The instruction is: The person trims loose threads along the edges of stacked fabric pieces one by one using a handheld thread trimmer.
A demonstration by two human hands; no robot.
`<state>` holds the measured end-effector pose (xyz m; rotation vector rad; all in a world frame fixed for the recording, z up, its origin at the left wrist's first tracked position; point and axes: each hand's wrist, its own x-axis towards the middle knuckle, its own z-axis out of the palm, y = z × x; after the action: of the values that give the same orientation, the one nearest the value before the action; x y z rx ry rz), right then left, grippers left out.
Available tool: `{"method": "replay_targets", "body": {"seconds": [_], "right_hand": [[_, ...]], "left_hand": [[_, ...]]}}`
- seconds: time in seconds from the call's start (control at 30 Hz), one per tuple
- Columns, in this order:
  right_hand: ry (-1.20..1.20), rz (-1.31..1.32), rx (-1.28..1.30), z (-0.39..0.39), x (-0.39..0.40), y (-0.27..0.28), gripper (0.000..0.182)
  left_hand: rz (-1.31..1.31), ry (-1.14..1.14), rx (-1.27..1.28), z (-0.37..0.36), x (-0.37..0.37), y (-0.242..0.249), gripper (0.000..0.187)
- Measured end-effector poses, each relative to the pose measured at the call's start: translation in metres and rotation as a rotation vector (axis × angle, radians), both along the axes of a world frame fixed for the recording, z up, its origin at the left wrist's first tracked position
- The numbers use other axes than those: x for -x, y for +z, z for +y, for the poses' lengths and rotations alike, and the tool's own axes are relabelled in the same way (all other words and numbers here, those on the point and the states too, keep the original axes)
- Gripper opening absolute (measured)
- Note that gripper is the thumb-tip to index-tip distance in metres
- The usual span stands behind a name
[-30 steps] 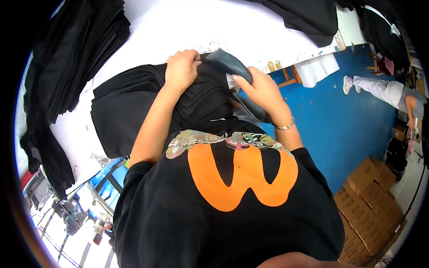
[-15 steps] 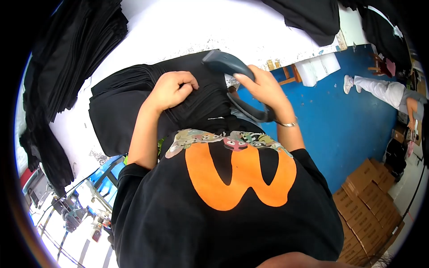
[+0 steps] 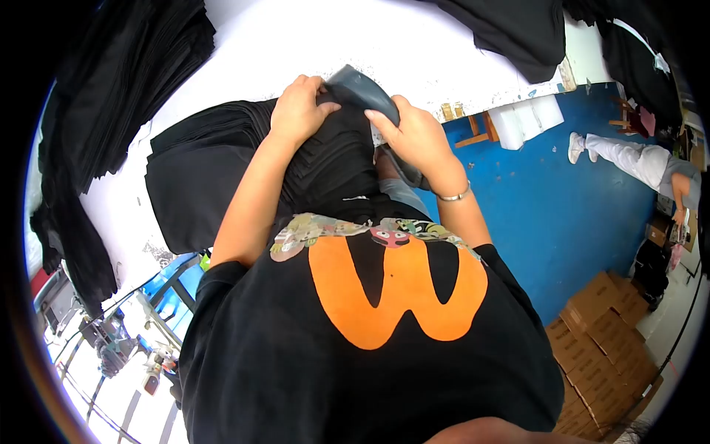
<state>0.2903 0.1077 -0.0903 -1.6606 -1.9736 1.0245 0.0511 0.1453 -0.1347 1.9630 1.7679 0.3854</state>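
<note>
A dark handheld device (image 3: 362,90), partly blurred, is held in my right hand (image 3: 414,137), whose fingers are wrapped round it. Its broad end points up and left, close to the fingers of my left hand (image 3: 299,111). That hand is closed at the far edge of a stack of folded black cloth (image 3: 325,155), thumb bent inward; what its fingertips grip, if anything, is hidden. More black cloth (image 3: 196,177) lies fanned out to the left of the stack, on the white table (image 3: 310,41).
Piles of black cloth lie at the far left (image 3: 126,74) and the top right (image 3: 518,33). Beyond the table are a blue floor (image 3: 518,207), a wooden stool (image 3: 477,129), cardboard boxes (image 3: 606,348) and another person (image 3: 643,159) at the right.
My left hand has moved up and right to the cloth's far edge. My right hand has shifted left with the device, which is now nearer the left hand.
</note>
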Motion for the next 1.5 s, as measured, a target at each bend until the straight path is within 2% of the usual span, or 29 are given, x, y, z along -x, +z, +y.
{"method": "replay_targets", "body": {"seconds": [0.07,0.17,0.27,0.37,0.43,0.5,0.57,0.67,0.73,0.77,0.87,0.9,0.97,1.03,1.1,1.13,1.17,1.23,1.27,1.3,1.37,1.4,1.5], "right_hand": [[0.032,-0.156,0.027,-0.012,-0.008,0.009,0.052],[0.010,-0.104,0.035,-0.028,-0.022,0.007,0.056],[-0.012,-0.125,0.061,-0.007,0.002,0.004,0.056],[-0.015,-0.124,-0.037,-0.001,0.003,0.003,0.056],[0.019,-0.094,0.044,-0.017,-0.012,0.012,0.055],[0.028,-0.105,0.034,-0.016,-0.012,0.011,0.056],[0.023,-0.129,0.023,-0.020,-0.013,0.010,0.056],[-0.089,-0.017,0.036,-0.005,-0.012,-0.002,0.057],[-0.203,0.199,0.041,-0.005,-0.023,-0.005,0.054],[-0.228,0.323,0.239,-0.006,-0.038,0.002,0.049],[-0.093,0.534,0.379,-0.006,-0.055,0.003,0.046],[-0.031,0.497,0.409,-0.002,-0.052,-0.005,0.047],[-0.060,0.485,0.354,0.001,-0.027,-0.004,0.048],[-0.079,0.493,0.325,0.002,-0.025,-0.004,0.049],[-0.189,0.356,0.291,-0.006,-0.038,0.010,0.050],[-0.139,0.289,0.179,-0.010,-0.045,0.007,0.048],[-0.135,0.289,0.180,-0.009,-0.045,0.004,0.048],[0.031,0.022,0.020,-0.006,-0.040,0.001,0.052],[0.062,-0.062,0.027,-0.003,-0.030,0.000,0.053],[0.062,-0.064,0.026,0.003,-0.019,0.003,0.053],[-0.065,0.012,0.074,0.013,-0.006,0.008,0.052],[-0.089,0.074,-0.050,0.011,-0.013,0.000,0.051],[-0.230,0.315,0.309,0.002,-0.050,0.007,0.046]], "left_hand": [[0.022,-0.033,0.020,0.001,0.003,0.000,0.038],[0.041,-0.011,0.038,0.001,-0.003,0.009,0.037],[0.029,0.014,0.087,0.005,-0.004,0.008,0.037],[0.011,0.035,0.020,0.002,-0.001,0.001,0.041],[0.055,0.048,-0.016,-0.001,0.000,0.003,0.038],[0.102,-0.022,0.073,0.000,-0.003,0.007,0.031],[0.095,-0.082,-0.006,-0.001,-0.002,-0.001,0.030],[0.059,-0.080,0.095,0.007,0.002,-0.005,0.030],[-0.366,0.051,0.255,0.008,0.011,-0.021,0.026],[-0.363,0.057,0.260,0.006,0.015,-0.024,0.026],[-0.506,-0.027,0.196,0.006,0.009,-0.021,0.020],[-0.550,-0.022,0.256,0.007,0.007,-0.022,0.019],[-0.588,-0.016,0.310,0.009,0.008,-0.016,0.017],[-0.508,-0.166,0.211,0.001,0.013,0.008,0.017],[-0.396,-0.361,0.356,-0.012,0.029,0.035,0.017],[-0.322,-0.327,0.423,-0.017,0.030,0.044,0.019],[-0.249,-0.289,0.489,-0.019,0.030,0.051,0.022],[-0.326,0.044,0.624,-0.009,0.016,0.049,0.026],[-0.134,0.051,0.375,-0.006,0.006,0.038,0.025],[-0.135,0.051,0.374,-0.007,-0.001,0.024,0.025],[0.114,-0.020,-0.168,-0.008,-0.010,-0.001,0.028],[0.064,-0.073,-0.100,-0.004,-0.004,-0.007,0.036],[0.107,-0.120,-0.025,0.000,0.000,0.000,0.040]]}}
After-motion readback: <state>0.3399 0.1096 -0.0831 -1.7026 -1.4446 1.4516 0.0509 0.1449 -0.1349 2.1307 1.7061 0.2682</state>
